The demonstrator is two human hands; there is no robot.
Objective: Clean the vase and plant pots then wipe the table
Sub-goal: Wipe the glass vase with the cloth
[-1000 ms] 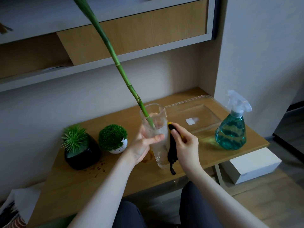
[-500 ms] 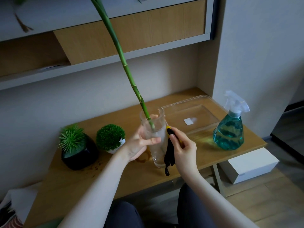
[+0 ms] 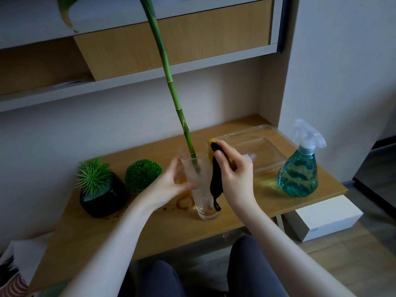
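Home room: wooden side table [image 3: 107,243], wall shelving [image 3: 171,67], decorative potted plants [image 3: 98,185].

From my feed I see two bare forearms with no sleeves reaching the wrists, and no rings, watch or bracelets on the left hand [image 3: 171,185] or the right hand [image 3: 234,179]. Below them, my dark blue-grey trousers [image 3: 252,269] of plain, smooth fabric cover both knees.
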